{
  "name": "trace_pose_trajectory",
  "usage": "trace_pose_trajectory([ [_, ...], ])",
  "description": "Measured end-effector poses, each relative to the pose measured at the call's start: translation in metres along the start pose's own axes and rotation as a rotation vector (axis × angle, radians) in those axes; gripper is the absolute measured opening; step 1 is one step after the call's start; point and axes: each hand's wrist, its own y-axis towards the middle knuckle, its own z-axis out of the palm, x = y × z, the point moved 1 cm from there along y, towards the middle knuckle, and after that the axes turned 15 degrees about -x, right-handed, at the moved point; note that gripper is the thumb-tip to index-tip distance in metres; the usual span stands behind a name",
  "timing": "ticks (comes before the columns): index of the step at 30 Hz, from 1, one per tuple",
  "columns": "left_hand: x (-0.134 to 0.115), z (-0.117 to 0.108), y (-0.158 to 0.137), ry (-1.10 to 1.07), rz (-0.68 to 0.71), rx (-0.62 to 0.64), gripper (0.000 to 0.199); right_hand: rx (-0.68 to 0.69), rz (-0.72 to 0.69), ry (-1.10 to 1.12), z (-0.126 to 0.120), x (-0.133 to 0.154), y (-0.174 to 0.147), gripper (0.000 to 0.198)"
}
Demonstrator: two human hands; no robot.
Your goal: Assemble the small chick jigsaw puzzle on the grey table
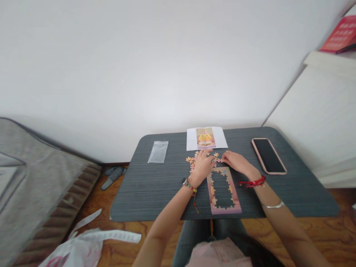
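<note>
A puzzle frame [235, 196] lies flat near the table's front edge, its border joined around a bare middle. Just beyond it, a short row of small puzzle pieces [218, 160] runs between my two hands. My left hand [203, 167] is closed at the row's left end, thumb and finger pinched on a piece, and its palm hides part of the loose pile. At the row's right end, my right hand [235, 161] pinches a piece with its fingertips. Loose pieces [190, 160] are heaped beside and under my left hand. The pinched pieces are mostly covered by fingers.
A white sheet with a yellow character picture [205, 138] lies behind the pieces. To the left is a clear plastic bag [158, 152]; to the right, a phone [269, 155] in a pink case. The dark table [133, 189] stands against a white wall.
</note>
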Motion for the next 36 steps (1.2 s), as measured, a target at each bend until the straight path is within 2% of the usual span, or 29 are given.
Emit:
trace_pose_trajectory([
  [4,-0.006,-0.002,0.01,-0.034,0.028,-0.092,0.007,-0.095,-0.057,0.051,-0.018,0.008,0.001,0.011],
  [11,-0.01,-0.029,0.032,-0.069,0.121,-0.255,0.006,-0.257,-0.129,0.044,-0.052,0.024,0.015,0.012],
  [18,-0.008,-0.04,0.035,-0.03,0.116,-0.336,0.003,-0.416,-0.103,0.183,-0.045,0.03,0.025,0.013],
  [22,-0.007,-0.04,0.032,-0.018,0.118,-0.352,0.004,-0.435,-0.102,0.213,-0.039,0.03,0.022,0.015],
  [30,-0.012,-0.045,0.03,0.01,0.093,-0.318,0.007,-0.401,-0.049,0.214,-0.044,0.035,0.016,0.016],
  [36,-0.013,-0.047,0.026,0.014,0.088,-0.331,0.006,-0.395,-0.06,0.205,-0.044,0.039,0.016,0.015],
])
